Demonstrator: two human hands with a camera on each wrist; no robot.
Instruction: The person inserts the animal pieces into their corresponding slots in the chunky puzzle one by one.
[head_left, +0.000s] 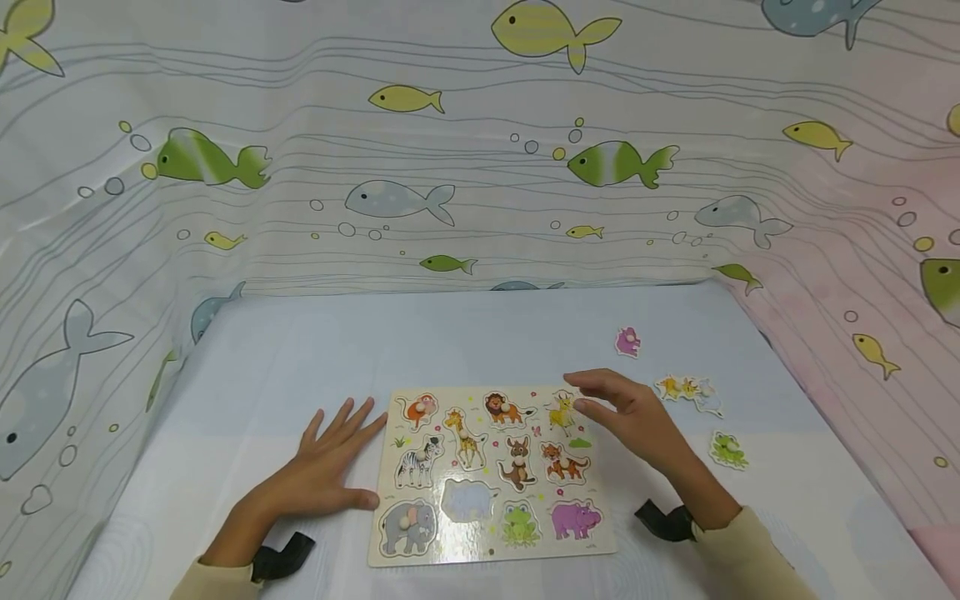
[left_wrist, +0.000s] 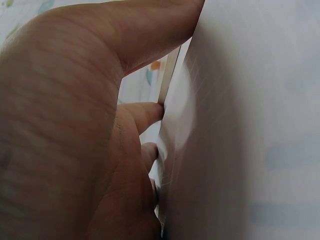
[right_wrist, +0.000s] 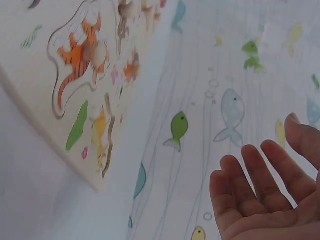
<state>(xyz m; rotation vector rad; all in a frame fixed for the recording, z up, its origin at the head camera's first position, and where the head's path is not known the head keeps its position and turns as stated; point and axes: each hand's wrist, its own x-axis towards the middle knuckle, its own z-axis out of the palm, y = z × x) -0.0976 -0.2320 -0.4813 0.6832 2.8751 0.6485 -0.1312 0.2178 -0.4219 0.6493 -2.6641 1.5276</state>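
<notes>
- Left hand [head_left: 326, 471]: spread wide, fingers straight, palm down on the table [head_left: 315, 325]. Grips nothing; index finger and thumb at the left edge of the puzzle board [head_left: 457, 542]. Left wrist view shows a fingertip against that edge.
- Right hand [head_left: 637, 421]: relaxed, thumb and index finger well apart, other fingers slightly bent. Has hold of nothing; it is over the board's far right corner, beside the yellow goat [head_left: 561, 412].
- Board: flat on the table between the hands, nearer the person's side.
- Far row, left to right: monkey [head_left: 420, 412], giraffe [head_left: 465, 442], lion [head_left: 504, 410], then the goat.
- Middle: zebra [head_left: 417, 463], kangaroo [head_left: 518, 465], tiger [head_left: 566, 464].
- Near row: elephant [head_left: 408, 528], plain pale-blue recess [head_left: 468, 501], green frog shape [head_left: 519, 525], purple hippo shape [head_left: 576, 521].
- Loose, right of the board: purple piece [head_left: 627, 342] farthest off, yellow-orange piece [head_left: 675, 387] beside a pale piece [head_left: 707, 397] (can't tell if those two touch), green frog piece [head_left: 728, 450] nearest.
- Wrists: beige sleeves [head_left: 750, 554], a black fitting [head_left: 666, 522] at each.
- Behind: fish-print cloth [head_left: 480, 142], pinkish on the right.
</notes>
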